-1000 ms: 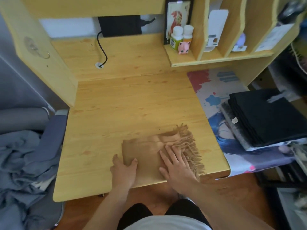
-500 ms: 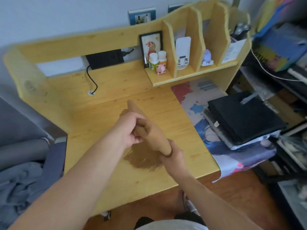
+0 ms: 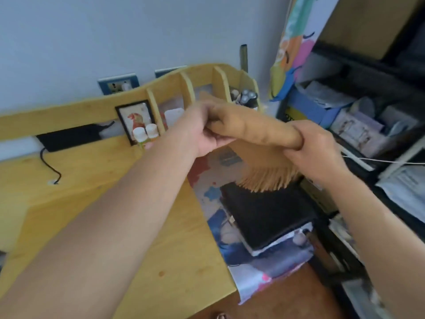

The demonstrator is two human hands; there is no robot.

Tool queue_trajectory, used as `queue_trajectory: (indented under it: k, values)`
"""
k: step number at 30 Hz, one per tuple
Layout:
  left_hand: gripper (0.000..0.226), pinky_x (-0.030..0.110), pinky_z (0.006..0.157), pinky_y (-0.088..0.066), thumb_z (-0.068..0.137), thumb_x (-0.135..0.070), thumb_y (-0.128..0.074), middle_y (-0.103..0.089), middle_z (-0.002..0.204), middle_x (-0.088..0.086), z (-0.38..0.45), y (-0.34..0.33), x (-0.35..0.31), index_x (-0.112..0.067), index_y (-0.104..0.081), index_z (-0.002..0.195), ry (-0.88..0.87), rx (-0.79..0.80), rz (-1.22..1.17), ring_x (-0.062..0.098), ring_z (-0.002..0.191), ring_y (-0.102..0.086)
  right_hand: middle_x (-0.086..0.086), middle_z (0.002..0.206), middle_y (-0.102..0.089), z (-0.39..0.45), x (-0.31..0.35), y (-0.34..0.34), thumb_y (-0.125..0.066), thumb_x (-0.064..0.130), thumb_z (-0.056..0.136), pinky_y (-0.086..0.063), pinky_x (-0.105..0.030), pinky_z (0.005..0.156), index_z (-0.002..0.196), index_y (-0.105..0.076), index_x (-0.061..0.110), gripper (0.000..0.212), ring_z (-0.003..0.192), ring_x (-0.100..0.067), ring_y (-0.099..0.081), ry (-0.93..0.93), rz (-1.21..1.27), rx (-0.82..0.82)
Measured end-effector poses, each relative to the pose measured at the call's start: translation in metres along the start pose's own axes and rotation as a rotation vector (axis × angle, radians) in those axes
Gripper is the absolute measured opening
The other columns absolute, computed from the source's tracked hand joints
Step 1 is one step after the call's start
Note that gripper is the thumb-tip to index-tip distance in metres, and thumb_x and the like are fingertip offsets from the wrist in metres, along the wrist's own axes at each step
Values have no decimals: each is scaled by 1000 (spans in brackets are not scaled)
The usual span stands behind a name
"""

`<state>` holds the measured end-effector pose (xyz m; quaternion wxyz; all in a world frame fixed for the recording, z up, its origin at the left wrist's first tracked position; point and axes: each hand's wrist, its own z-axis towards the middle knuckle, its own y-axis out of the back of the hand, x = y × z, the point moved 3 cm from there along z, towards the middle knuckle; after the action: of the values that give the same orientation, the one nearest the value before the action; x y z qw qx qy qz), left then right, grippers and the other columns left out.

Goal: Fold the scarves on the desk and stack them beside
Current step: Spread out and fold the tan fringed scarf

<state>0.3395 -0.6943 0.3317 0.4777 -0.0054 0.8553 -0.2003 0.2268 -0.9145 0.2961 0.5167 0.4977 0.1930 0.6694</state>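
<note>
A folded tan scarf (image 3: 255, 130) hangs in the air between both hands, its fringe (image 3: 269, 180) dangling down. My left hand (image 3: 200, 132) grips its left end and my right hand (image 3: 315, 150) grips its right end. The scarf is above the stack of folded scarves (image 3: 266, 215), black on top, which lies on a colourful mat (image 3: 213, 194) at the right end of the wooden desk (image 3: 92, 187). The fringe nearly reaches the stack's far edge.
A shelf unit (image 3: 184, 86) at the desk's back holds a framed picture (image 3: 135, 118), small bottles (image 3: 146, 132) and other items. A black cable (image 3: 50, 166) runs down into the desk. Cluttered dark shelves (image 3: 368, 125) stand close on the right.
Both hands lifted the folded tan scarf off the desk and carried it up and to the right, over the stack. The camera view turned right with them.
</note>
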Motion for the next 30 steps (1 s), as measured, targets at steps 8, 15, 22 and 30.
queue_trajectory:
  k: [8,15,22,30]
  values:
    - [35,47,80,-60,90,-15,-63,-77,109,11,62,-69,126,-12,-62,126,228,-11,-168,30,99,-74,-15,103,-58,-7,-144,-12,-68,15,70,-42,-46,86,106,-64,6,38,100,-38,-52,145,-315,-29]
    - [34,43,87,-55,91,-12,-63,-74,111,11,52,-1,273,-11,-62,125,557,-267,-29,28,102,-69,5,121,-51,-88,-182,-105,-58,14,89,-40,-28,96,111,-65,33,29,122,-19,-48,-52,-114,992]
    - [26,48,93,-54,91,-11,-61,-72,113,13,60,6,287,-11,-63,117,501,-324,-93,32,105,-67,1,143,-48,20,-189,-164,-42,-12,90,-32,-45,117,128,-65,28,59,136,-23,-33,-34,-165,828]
    - [33,49,93,-55,86,-8,-63,-75,111,16,70,17,292,-10,-64,119,502,-297,-53,35,106,-69,0,160,-26,37,-248,-180,-55,-3,85,-24,-46,119,95,-64,39,44,147,-31,-17,-130,-308,1090]
